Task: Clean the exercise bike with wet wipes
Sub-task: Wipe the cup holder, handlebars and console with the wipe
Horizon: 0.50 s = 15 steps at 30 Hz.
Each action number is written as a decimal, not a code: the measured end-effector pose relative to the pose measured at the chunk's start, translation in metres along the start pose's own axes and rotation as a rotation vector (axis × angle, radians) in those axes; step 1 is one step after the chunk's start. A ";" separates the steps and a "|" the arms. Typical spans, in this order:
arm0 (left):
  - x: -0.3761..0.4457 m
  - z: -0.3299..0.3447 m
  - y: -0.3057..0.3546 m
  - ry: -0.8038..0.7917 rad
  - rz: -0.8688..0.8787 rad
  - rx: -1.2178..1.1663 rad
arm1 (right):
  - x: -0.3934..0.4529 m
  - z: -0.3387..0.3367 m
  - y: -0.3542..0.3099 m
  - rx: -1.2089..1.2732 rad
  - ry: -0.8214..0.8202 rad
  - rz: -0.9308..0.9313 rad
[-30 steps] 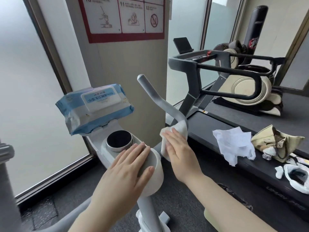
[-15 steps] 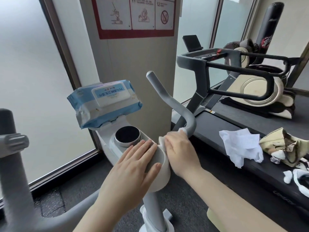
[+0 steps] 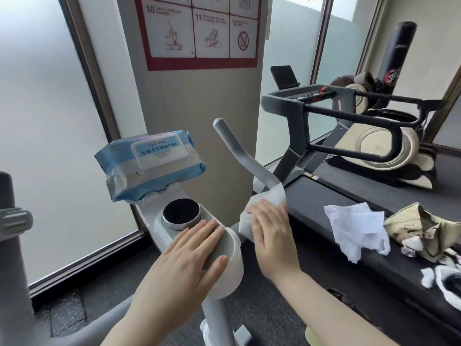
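1. Left hand [image 3: 189,255] is lying flat on the white bike [image 3: 224,268] head, fingers straight and together, thumb over the near rim; gripping nothing.
2. Right hand [image 3: 272,236] is pressing a white wipe [image 3: 264,203] against the lower bend of the grey handlebar [image 3: 245,156]; fingers look mostly straight over the wipe. Whether the thumb is curling around the bar can't be told, it's hidden.
3. Wipe is wrapping partly around the bar, upper edge sticking out above the fingertips.
4. Black round knob [image 3: 181,213] with a silver ring is sitting on the bike top, just beyond the left fingertips.
5. Blue wipes pack [image 3: 149,163] is resting on the bike's front ledge, just behind the knob, lid closed, label upside down to the viewer.
6. To the right, a crumpled used wipe [image 3: 356,228] is lying on the treadmill [image 3: 324,196] deck, with a beige bag [image 3: 421,231] next to it.
7. Grey post [image 3: 12,245] is standing at the far left edge.
8. Behind the bike, a pillar is carrying a red-bordered sign [image 3: 199,31] with numbered pictograms 10, 11, 12.
9. Frosted windows [image 3: 50,121] are flanking the pillar.
10. Far right, a black punching bag [image 3: 396,53] is standing behind the treadmill rails.
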<state>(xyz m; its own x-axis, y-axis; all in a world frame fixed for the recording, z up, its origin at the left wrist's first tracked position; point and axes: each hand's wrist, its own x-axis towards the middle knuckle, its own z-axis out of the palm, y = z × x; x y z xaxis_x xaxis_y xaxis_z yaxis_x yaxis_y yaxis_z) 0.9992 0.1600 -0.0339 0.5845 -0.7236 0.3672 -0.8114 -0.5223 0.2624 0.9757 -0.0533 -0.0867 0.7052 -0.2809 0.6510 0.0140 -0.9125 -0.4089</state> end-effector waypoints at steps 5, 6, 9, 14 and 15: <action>0.002 -0.001 0.001 -0.002 -0.027 -0.012 | 0.013 -0.014 0.028 -0.131 -0.189 0.000; 0.003 -0.002 0.001 0.002 -0.035 -0.013 | 0.025 -0.015 0.035 -0.131 -0.223 0.071; 0.002 -0.003 0.001 -0.002 -0.045 -0.017 | 0.050 -0.014 0.039 -0.094 -0.313 0.245; 0.003 0.001 -0.002 0.000 -0.054 -0.013 | 0.026 -0.019 0.009 0.008 -0.248 0.336; 0.003 0.002 -0.002 0.000 -0.050 -0.008 | 0.023 -0.019 0.009 -0.010 -0.261 0.326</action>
<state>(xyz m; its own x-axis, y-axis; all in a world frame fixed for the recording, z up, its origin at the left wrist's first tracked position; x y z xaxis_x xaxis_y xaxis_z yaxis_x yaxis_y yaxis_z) 1.0033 0.1578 -0.0352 0.6239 -0.6970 0.3534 -0.7815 -0.5539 0.2873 0.9780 -0.0732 -0.0631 0.8275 -0.4719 0.3042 -0.2456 -0.7915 -0.5597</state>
